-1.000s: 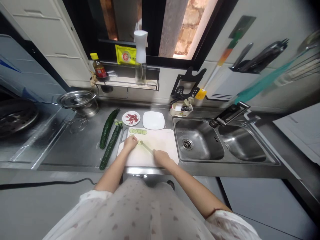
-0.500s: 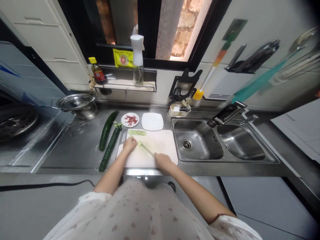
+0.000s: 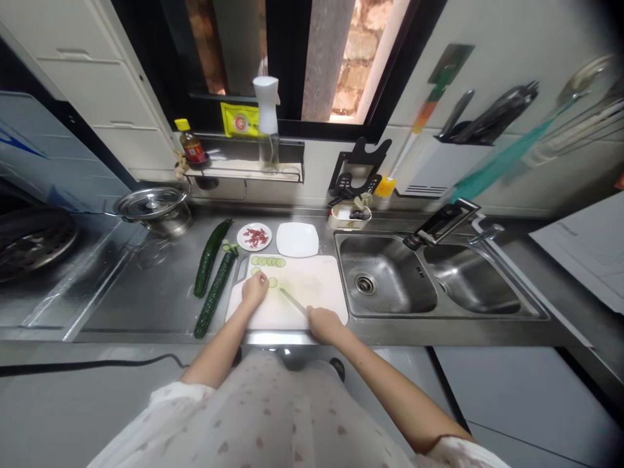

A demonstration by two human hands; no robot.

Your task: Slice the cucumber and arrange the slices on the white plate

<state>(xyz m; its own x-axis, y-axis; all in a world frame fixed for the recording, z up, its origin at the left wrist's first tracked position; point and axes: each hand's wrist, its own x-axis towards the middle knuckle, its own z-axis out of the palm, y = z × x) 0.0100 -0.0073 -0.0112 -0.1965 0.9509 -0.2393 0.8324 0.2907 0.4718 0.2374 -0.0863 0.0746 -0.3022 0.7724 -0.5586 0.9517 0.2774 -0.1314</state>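
A white cutting board [image 3: 312,292] lies on the steel counter in front of me. A row of thin cucumber slices [image 3: 268,261] sits along its far edge, and one loose slice [image 3: 272,283] lies beside my left hand [image 3: 255,288]. That hand rests curled on the board, its fingers closed over a piece of cucumber that is mostly hidden. My right hand [image 3: 325,323] is closed on the handle of a knife [image 3: 294,301], whose blade points up-left across the board, apart from the left hand.
Two whole cucumbers [image 3: 210,273] lie left of the board. A small plate of red bits [image 3: 254,236] and a white square plate [image 3: 298,239] stand behind it. A double sink [image 3: 429,279] is to the right, a lidded pot [image 3: 155,207] at far left.
My right hand has drawn the knife back toward me and to the right, away from the left hand. One more loose slice lies on the board. The view has shifted slightly.
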